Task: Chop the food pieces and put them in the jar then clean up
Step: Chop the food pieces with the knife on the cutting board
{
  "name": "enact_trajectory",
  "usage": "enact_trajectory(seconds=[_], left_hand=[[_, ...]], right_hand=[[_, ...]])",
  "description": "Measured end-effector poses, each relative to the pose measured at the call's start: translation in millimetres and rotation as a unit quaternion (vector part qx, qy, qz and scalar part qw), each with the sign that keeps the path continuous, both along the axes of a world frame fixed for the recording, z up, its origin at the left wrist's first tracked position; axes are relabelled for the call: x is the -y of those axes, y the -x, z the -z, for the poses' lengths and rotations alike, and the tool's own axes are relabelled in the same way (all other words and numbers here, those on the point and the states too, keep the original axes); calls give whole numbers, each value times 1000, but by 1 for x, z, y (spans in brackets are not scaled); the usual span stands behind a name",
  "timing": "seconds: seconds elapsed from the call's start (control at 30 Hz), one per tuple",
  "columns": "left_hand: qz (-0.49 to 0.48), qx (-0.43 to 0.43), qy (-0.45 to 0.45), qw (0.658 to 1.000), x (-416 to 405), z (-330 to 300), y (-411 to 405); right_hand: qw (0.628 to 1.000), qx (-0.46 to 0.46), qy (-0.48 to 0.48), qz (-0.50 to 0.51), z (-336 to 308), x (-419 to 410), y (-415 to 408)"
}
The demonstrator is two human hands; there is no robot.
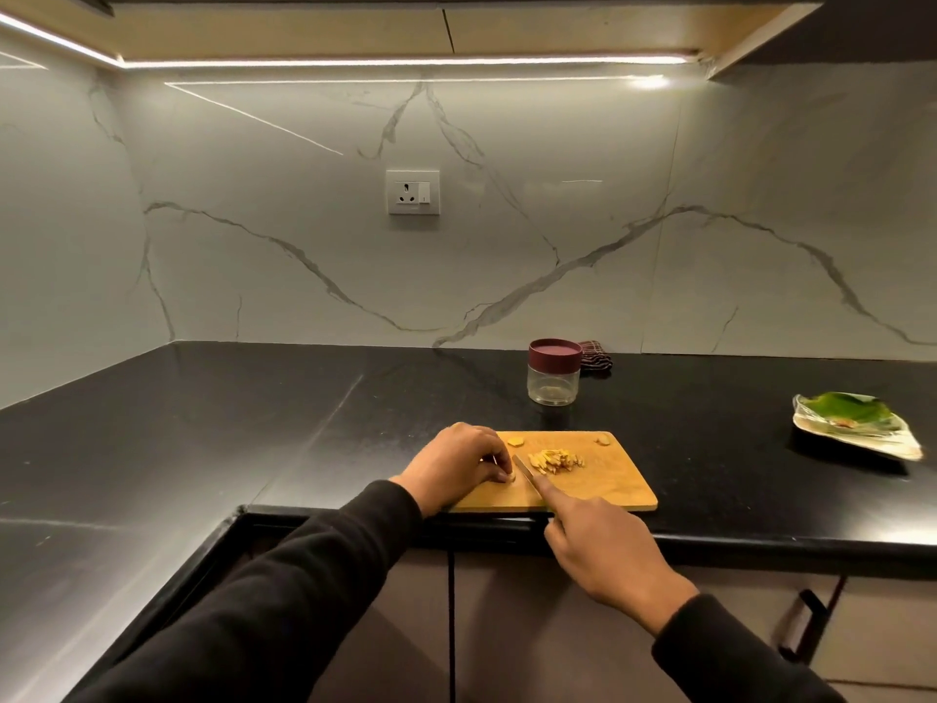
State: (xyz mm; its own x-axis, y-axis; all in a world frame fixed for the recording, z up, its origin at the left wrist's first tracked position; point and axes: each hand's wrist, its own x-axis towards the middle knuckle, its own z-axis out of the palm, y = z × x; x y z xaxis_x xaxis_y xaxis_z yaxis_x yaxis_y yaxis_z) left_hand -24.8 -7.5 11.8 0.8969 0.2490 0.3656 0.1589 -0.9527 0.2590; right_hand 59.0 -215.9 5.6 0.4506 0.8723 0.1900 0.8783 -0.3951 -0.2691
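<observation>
A wooden cutting board (598, 487) lies at the front edge of the black counter. On it sits a small pile of chopped yellow food strips (556, 460), with two loose pieces near the board's far edge. My left hand (456, 461) pinches a small food piece (511, 477) down on the board's left part. My right hand (603, 550) grips a knife (527, 474), index finger stretched along its back, the blade just right of the held piece. A clear jar (553, 372) with a maroon lid stands closed behind the board.
A dark checked cloth (597, 358) lies behind the jar against the marble wall. A leaf-shaped plate (862, 428) with a green and clear pattern sits on the counter at the right. A wall socket (412, 192) is above. Cabinet doors with a handle (806, 621) are below.
</observation>
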Motion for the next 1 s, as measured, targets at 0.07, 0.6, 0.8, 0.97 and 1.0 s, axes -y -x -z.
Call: enact_trajectory(seconds=[0.07,0.6,0.8,0.97,1.0], left_hand=[[17,-41,-39,998,1,-11,-4],[13,-132,-62,989,4,-36,-20],[5,-138,-64,988,3,-36,-21],[-3,-141,-54,989,4,-36,-23],[-2,-142,-50,989,4,-36,-23]], right_hand=[[1000,6,12,1,-1,-1,2],[999,-18,25,-32,-11,-17,0],[998,-18,35,-39,-12,-25,0],[999,-10,30,-41,-6,-23,2],[999,-6,29,-39,-4,-21,3]])
